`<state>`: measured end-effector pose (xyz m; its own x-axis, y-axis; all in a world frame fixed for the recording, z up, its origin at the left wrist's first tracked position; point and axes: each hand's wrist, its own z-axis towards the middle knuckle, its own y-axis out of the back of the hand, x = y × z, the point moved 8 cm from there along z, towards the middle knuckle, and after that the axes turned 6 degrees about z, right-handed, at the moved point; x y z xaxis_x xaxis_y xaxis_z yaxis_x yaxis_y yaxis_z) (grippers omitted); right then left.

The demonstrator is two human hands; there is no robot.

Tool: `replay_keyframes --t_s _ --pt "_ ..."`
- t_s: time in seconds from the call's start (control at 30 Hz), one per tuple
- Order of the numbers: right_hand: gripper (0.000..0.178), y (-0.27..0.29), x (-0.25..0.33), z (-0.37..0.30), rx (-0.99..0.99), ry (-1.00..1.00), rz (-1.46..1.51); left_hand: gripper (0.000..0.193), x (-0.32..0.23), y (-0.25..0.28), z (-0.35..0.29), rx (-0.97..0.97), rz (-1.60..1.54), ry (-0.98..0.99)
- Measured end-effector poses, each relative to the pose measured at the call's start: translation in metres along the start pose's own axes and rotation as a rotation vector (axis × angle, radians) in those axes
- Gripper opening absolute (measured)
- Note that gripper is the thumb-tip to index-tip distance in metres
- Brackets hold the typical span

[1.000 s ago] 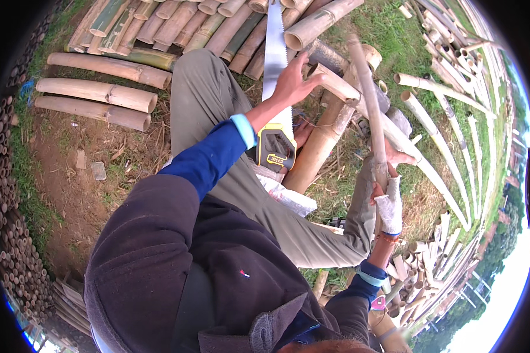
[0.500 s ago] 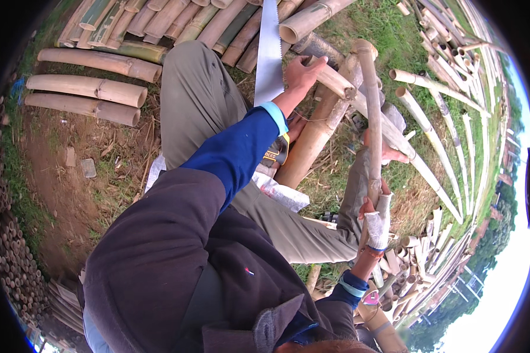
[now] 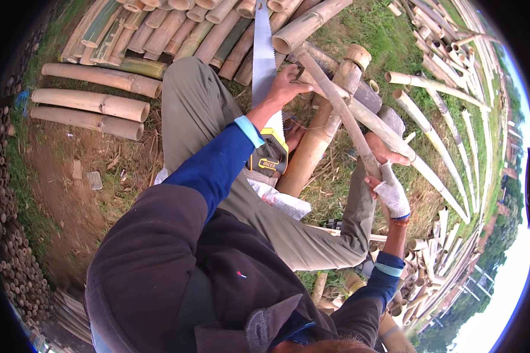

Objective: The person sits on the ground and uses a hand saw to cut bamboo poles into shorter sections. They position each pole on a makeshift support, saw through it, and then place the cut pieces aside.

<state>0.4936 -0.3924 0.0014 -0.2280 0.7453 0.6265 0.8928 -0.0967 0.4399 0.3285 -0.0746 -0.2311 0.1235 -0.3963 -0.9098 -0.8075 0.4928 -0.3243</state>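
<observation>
My bare left hand [image 3: 287, 86] is closed at the upper end of a short bamboo piece [image 3: 331, 92], most of which is hidden behind a slim bamboo pole. My right hand [image 3: 390, 191], in a pale fingerless glove, wraps around the lower part of that slim bamboo pole [image 3: 350, 120]. The pole slants up and left, its upper end close to my left hand, and crosses in front of a thick bamboo log [image 3: 318, 135]. Beside my left wrist is a hand saw [image 3: 269, 154], its yellow and black handle low and its toothed blade pointing up.
A long pale bamboo pole [image 3: 418, 159] runs to the lower right past my bare foot [image 3: 378, 148]. Cut bamboo lengths [image 3: 165, 35] are stacked at the upper left, with several loose ones [image 3: 88, 103] below. More poles [image 3: 447, 135] lie at right. A white sack [image 3: 285, 203] is under my leg.
The slim pole has tilted, its upper end swinging left toward my left hand. My right hand has moved up and slightly right with it; my left hand has shifted a little left and down.
</observation>
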Motion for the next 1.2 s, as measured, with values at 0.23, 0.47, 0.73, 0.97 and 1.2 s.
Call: replay_keyframes --t_s 0.23,0.47,0.73,0.97,1.2 --pt "0.063 0.040 -0.014 0.017 0.039 -0.064 0.041 0.112 -0.112 0.001 -0.043 -0.197 0.784 -0.697" --pt "0.050 0.085 -0.004 0.085 0.100 0.293 -0.484 0.081 -0.116 -0.076 -0.043 0.338 1.356 -1.061" --pt "0.043 0.105 -0.034 0.125 -0.785 0.629 -1.026 0.050 -0.102 -0.095 -0.015 0.294 1.289 -1.004" --pt "0.042 0.062 -0.011 0.117 -1.037 0.740 -0.850 0.042 -0.104 -0.096 -0.010 0.350 1.368 -0.912" --pt "0.046 0.044 -0.019 0.148 -0.905 0.588 -0.863 0.047 -0.104 -0.111 -0.011 0.452 1.413 -0.879"
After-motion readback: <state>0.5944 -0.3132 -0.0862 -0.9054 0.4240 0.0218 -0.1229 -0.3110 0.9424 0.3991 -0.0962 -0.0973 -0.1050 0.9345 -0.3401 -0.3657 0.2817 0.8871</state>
